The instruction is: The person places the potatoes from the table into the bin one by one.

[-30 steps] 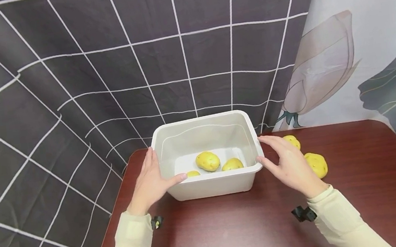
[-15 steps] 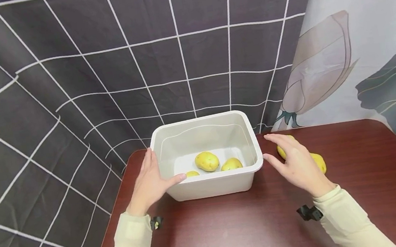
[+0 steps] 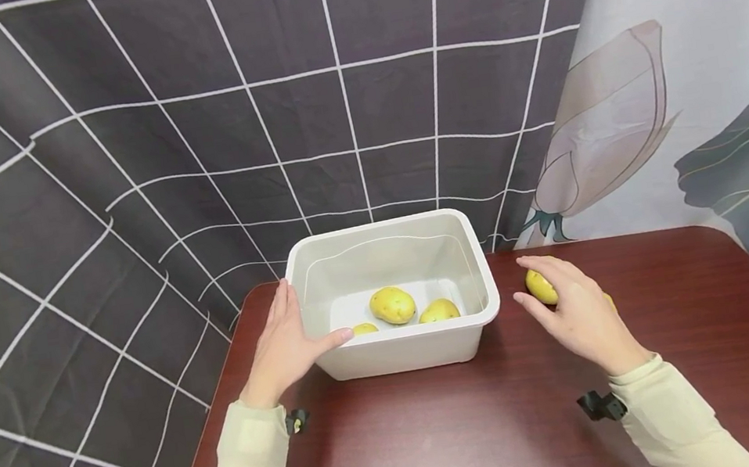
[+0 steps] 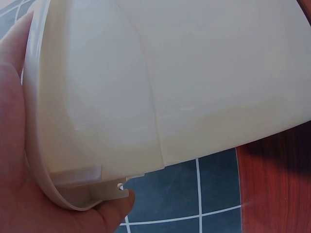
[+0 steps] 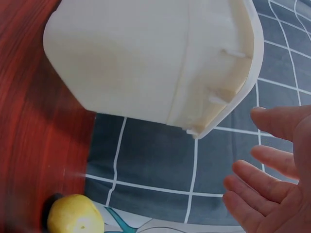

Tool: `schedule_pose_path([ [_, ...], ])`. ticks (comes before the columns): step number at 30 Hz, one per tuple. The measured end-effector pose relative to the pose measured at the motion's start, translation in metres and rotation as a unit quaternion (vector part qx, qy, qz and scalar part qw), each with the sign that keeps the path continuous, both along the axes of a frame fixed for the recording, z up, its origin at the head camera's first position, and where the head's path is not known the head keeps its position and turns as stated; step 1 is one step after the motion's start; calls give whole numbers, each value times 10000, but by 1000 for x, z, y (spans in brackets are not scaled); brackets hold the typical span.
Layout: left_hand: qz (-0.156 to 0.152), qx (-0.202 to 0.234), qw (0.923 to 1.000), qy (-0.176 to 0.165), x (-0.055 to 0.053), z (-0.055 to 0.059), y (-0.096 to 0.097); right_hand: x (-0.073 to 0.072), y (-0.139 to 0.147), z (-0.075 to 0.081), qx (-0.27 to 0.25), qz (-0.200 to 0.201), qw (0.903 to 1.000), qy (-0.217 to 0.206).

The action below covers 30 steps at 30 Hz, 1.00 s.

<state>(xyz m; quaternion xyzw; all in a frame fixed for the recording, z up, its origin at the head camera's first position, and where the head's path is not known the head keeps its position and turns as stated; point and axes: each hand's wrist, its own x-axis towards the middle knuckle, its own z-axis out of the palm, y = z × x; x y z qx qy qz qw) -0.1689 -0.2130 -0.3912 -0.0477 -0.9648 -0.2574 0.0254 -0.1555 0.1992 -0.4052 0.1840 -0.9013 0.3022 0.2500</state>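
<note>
A white plastic bin (image 3: 400, 352) stands on the table, with several yellow potatoes (image 3: 393, 305) on its floor; the front wall partly hides some. My left hand (image 3: 284, 353) grips the bin's near left corner, thumb over the front rim. In the left wrist view, a fingertip (image 4: 127, 201) curls under the rim. Off the bin's right side, my right hand (image 3: 580, 313) hangs in the air with its fingers spread and nothing held. Partly behind that hand on the table lies a potato (image 3: 541, 287), also seen in the right wrist view.
The reddish-brown table (image 3: 409, 442) runs back to a dark curtain (image 3: 392, 97) with white grid lines. On the right hangs a pale curtain (image 3: 698, 49) with a flower print. A second potato (image 3: 611, 300) outside the bin is almost fully covered by the right hand.
My right hand has left the bin's right rim and moved rightward over the potatoes beside it. The left hand and the bin stay where they were.
</note>
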Motion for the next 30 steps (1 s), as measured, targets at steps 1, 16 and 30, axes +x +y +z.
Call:
schedule_pose_path([
  [1, 1, -3, 10000, -3, 0, 0, 0, 0, 1, 0, -6, -13, 10000, -1],
  [16, -20, -22, 10000, -22, 1, 3, 0, 3, 14, -7, 120, -146, 9998, -4],
  [30, 2, 30, 10000, -43, 2, 4, 1, 8, 27, -14, 212, -286, 9992, -206],
])
